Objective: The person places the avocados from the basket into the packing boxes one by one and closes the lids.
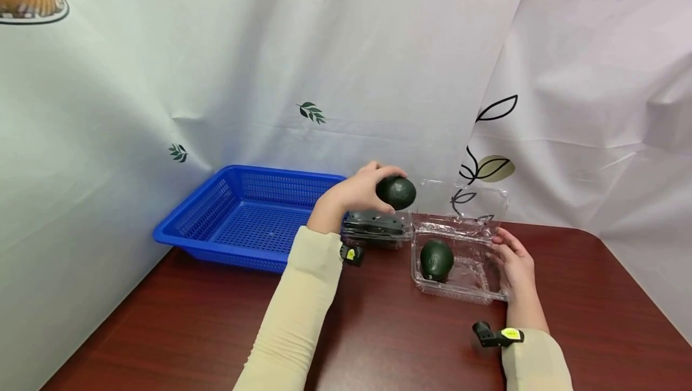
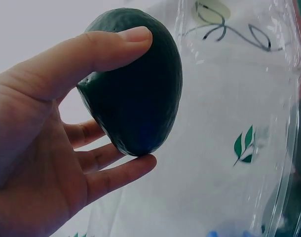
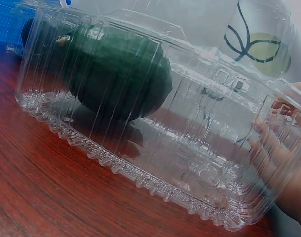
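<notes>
My left hand (image 1: 359,191) grips a dark green avocado (image 1: 396,192) between thumb and fingers, raised above the table. In the left wrist view, the thumb lies across the avocado (image 2: 135,94) and the other fingers support it from below. To the right stands a clear plastic clamshell container (image 1: 459,292), its lid (image 1: 481,199) tilted up at the back. A second avocado (image 1: 437,260) lies in its left part, also seen through the wall in the right wrist view. My right hand (image 1: 518,268) holds the container's right side, fingers at its rim; the thumb cannot be made out.
A blue plastic basket (image 1: 216,244) stands at the back left. Between it and the open container is a closed clear container (image 1: 378,236) with dark contents, partly behind my left hand. A white printed sheet (image 1: 378,66) hangs behind the reddish-brown table (image 1: 400,331).
</notes>
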Demonstrator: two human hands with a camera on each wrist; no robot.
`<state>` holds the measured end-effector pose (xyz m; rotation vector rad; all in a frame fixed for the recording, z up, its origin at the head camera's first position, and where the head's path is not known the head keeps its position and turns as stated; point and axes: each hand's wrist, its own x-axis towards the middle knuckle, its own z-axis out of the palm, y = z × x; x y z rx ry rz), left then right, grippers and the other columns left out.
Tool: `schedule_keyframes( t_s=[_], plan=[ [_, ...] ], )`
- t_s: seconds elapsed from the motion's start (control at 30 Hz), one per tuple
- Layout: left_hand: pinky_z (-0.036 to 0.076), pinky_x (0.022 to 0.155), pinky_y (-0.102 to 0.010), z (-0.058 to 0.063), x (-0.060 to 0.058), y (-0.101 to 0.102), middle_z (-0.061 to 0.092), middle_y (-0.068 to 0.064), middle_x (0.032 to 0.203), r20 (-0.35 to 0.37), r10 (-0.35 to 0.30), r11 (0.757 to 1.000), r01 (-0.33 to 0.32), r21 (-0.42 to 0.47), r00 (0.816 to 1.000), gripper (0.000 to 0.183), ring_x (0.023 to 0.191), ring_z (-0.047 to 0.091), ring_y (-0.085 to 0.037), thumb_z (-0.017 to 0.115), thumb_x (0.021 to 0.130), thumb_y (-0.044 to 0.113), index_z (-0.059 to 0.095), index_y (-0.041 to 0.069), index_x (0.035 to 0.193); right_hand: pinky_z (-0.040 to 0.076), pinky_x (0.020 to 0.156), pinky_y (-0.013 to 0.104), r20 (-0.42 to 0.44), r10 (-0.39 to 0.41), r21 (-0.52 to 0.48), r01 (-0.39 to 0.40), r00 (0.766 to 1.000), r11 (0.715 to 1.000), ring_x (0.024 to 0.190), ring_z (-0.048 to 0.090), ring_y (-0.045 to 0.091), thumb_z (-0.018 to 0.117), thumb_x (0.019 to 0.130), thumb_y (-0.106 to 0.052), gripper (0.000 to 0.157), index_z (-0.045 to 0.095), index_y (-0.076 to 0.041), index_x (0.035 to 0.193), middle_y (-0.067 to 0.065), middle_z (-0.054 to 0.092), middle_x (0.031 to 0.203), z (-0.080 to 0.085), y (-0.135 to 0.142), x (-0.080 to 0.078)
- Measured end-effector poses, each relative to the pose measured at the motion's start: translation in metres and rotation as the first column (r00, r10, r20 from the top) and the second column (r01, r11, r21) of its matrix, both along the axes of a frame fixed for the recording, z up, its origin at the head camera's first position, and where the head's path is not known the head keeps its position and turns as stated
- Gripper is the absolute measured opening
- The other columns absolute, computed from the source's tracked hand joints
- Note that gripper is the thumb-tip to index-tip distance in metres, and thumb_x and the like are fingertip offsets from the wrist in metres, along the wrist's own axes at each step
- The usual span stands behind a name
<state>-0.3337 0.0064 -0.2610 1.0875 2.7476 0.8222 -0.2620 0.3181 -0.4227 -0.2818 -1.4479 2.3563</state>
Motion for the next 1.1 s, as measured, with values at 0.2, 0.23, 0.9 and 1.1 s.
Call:
schedule_keyframes(
  t_s=[0.2,0.23,0.9,1.1],
  plan=[
    [0.044,0.083,-0.037,-0.002,0.003,0.017,0.038,-0.008,0.121,-0.006,-0.042,0.999,0.042,-0.01,0.999,0.071,0.109,0.042,-0.023,0.079,0.074,0.022,0.045,0.029,0.135,0.05,0.063,0.021,0.002,0.0,-0.007,0.0,1.0,1.0,0.075,0.062,0.007,0.052,0.09,0.005,0.031,0.063,-0.011,0.113,-0.002,0.058,0.086,0.0,0.001,-0.001],
    [0.044,0.083,-0.036,-0.003,0.004,0.019,0.038,-0.008,0.121,-0.01,-0.05,0.999,0.049,-0.012,0.999,0.07,0.109,0.043,-0.023,0.079,0.074,0.022,0.045,0.029,0.135,0.05,0.063,0.021,0.001,0.001,-0.01,-0.001,1.0,1.0,0.075,0.062,0.007,0.051,0.09,0.006,0.031,0.063,-0.012,0.113,-0.002,0.058,0.086,0.0,0.001,-0.001],
    [0.042,0.085,-0.03,-0.01,0.019,0.067,0.037,-0.006,0.127,-0.071,-0.195,0.976,0.187,-0.108,0.978,0.073,0.112,0.041,-0.018,0.078,0.075,0.026,0.041,0.033,0.138,0.05,0.064,0.02,0.034,-0.013,-0.042,0.014,0.999,0.999,0.077,0.061,0.008,0.05,0.09,0.007,0.032,0.066,-0.013,0.11,-0.002,0.06,0.089,0.003,0.0,-0.001],
    [0.041,0.086,-0.029,-0.023,0.02,0.08,0.036,-0.004,0.133,-0.084,-0.219,0.965,0.203,-0.165,0.972,0.079,0.116,0.04,-0.016,0.079,0.074,0.028,0.036,0.03,0.14,0.05,0.064,0.02,0.02,-0.021,-0.022,0.021,1.0,1.0,0.076,0.062,0.007,0.05,0.09,0.008,0.032,0.068,-0.015,0.105,-0.002,0.06,0.087,0.001,0.001,-0.002]
  ],
)
